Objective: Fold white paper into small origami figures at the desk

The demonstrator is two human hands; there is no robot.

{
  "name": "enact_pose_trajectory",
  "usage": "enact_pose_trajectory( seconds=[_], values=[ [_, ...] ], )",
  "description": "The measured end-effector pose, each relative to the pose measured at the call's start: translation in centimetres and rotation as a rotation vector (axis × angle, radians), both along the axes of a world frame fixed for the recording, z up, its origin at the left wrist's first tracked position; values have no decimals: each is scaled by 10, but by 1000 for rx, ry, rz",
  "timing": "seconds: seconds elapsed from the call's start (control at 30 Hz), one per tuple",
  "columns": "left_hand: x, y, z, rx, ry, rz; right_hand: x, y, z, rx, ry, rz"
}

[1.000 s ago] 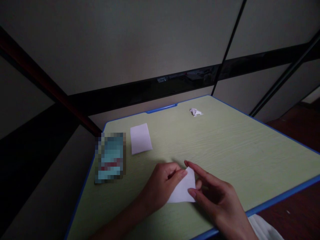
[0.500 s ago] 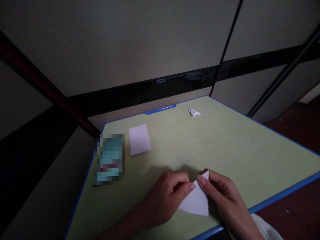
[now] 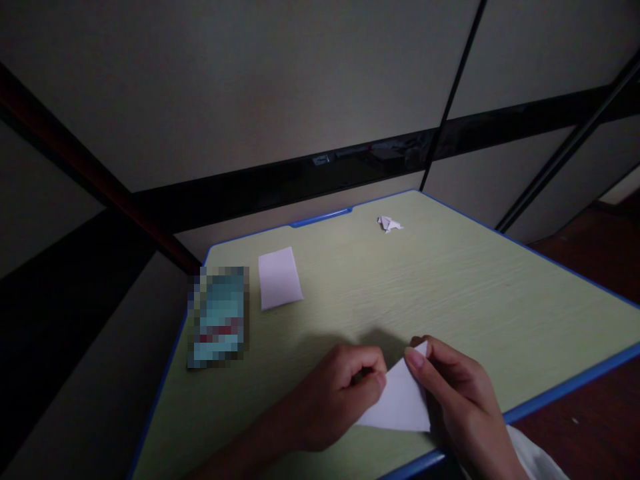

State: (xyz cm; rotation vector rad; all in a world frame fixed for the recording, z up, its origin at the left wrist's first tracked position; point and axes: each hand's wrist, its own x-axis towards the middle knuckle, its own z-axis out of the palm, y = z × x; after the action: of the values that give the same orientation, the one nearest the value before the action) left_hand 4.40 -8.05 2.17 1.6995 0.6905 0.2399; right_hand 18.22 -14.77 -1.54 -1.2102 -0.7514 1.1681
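Folded paper (image 3: 400,403) shifted slightly right on the table (image 3: 450,280). The left hand (image 3: 335,393) pinches its left side, the right hand (image 3: 455,393) grips the apex. It sits between them, layers kept aligned.

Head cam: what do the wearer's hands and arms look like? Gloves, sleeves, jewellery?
Left hand and right hand are bare: no gloves, rings or watch visible. Left forearm shows no sleeve. White fabric lies by the right wrist; sleeve or other clothing, cannot tell. Dim light hides finer detail.
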Motion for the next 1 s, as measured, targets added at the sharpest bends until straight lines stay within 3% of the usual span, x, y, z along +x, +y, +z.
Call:
enact_pose_trajectory(
  seconds=[0.37,0.53,0.57,0.7,0.87,1.0],
  values=[
    [-1,0,4,21,45,-46,24,2,5,12,29,-218],
    [-6,6,2,32,15,55,32,2,8,79,91,-529],
    [-6,7,1,29,-25,109,31,0,7,69,60,-511],
    [-3,10,-1,1,-115,246,17,-6,2,40,-46,-181],
    [1,10,-8,-1,-88,424,8,-4,1,43,-123,0],
    [1,13,-8,-64,-93,414,7,-3,8,22,-343,181]
  ],
)
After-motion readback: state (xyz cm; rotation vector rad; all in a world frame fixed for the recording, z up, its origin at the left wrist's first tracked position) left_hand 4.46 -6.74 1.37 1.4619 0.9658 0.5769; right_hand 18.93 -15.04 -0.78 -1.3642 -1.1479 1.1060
